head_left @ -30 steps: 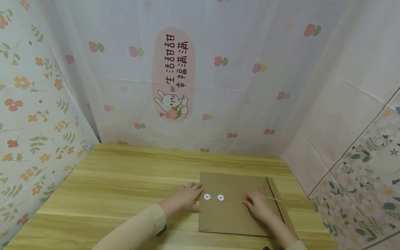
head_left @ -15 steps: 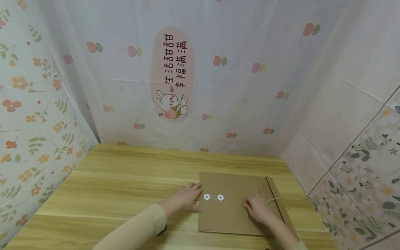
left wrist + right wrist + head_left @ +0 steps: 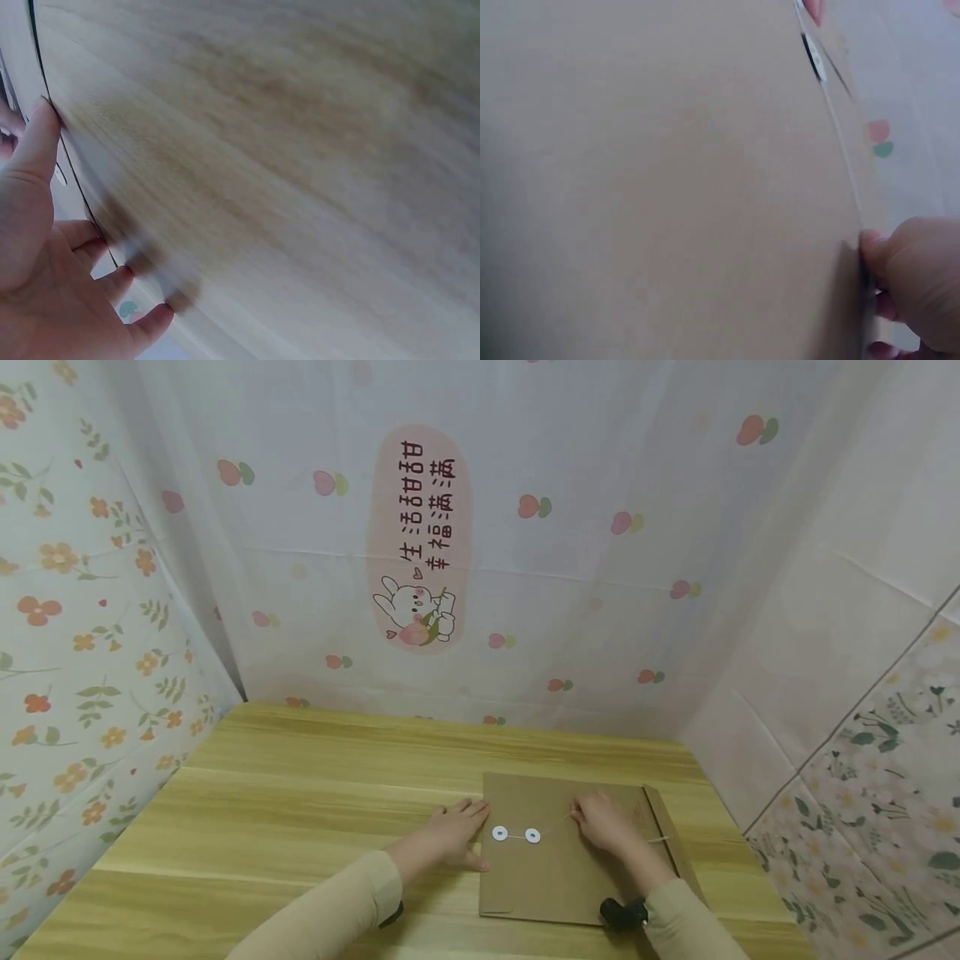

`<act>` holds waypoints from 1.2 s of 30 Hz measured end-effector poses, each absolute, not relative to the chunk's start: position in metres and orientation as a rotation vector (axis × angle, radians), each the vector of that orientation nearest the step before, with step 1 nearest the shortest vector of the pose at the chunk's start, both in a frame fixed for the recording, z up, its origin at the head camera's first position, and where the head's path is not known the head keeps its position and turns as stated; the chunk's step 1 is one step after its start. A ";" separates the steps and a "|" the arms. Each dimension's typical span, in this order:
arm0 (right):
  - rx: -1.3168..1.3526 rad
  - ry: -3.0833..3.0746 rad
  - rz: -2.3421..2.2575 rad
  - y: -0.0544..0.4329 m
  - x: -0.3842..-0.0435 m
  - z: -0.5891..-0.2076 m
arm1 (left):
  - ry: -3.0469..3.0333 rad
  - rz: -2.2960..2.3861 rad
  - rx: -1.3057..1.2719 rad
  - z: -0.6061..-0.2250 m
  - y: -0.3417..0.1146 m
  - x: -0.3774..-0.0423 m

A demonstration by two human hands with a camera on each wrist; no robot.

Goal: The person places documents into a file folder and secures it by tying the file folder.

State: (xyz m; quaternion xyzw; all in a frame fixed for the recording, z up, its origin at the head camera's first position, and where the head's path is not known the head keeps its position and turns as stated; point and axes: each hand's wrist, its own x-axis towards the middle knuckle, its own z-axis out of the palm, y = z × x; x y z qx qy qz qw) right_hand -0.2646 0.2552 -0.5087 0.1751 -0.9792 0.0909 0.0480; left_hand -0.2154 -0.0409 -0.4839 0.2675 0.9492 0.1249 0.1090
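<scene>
A brown kraft paper document envelope (image 3: 547, 881) lies flat on the wood-grain table. Two white button discs (image 3: 532, 836) sit near its left edge, with thin string (image 3: 846, 154) between them. My left hand (image 3: 452, 835) rests at that left edge, thumb and fingers spread and fairly straight; the left wrist view has the fingertips touching the edge. Over the envelope's right half, my right hand (image 3: 602, 821) pinches the string, which runs from the right-hand disc up to my fingers. The string's loose tail (image 3: 658, 839) shows behind the hand.
The wood-grain table (image 3: 315, 793) extends to the left of and behind the envelope. A patterned cloth (image 3: 585, 610) hangs at the back, with floral cloths at both sides. A black wrist device (image 3: 624, 914) is on my right forearm, above the envelope's front edge.
My right hand has moved up and left, away from the front, with the string; the string's slant now rises from the disc instead of dropping. My left hand stays at the envelope's edge.
</scene>
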 end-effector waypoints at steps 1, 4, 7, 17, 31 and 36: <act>0.536 -2.984 0.263 0.251 -0.268 -0.509 | 2.790 0.368 0.782 -0.484 -0.041 -0.216; 0.569 -2.951 0.227 0.240 -0.279 -0.511 | 2.790 0.362 0.780 -0.485 -0.041 -0.216; 0.594 -2.934 0.227 0.228 -0.288 -0.511 | 2.797 0.346 0.789 -0.487 -0.041 -0.218; 0.754 -2.882 0.155 0.187 -0.304 -0.515 | 2.811 0.340 0.780 -0.488 -0.043 -0.218; 1.133 -2.810 -0.057 0.141 -0.295 -0.501 | 2.801 0.310 0.778 -0.487 -0.038 -0.220; 1.156 -2.860 0.076 0.138 -0.295 -0.499 | 2.796 0.306 0.767 -0.489 -0.038 -0.221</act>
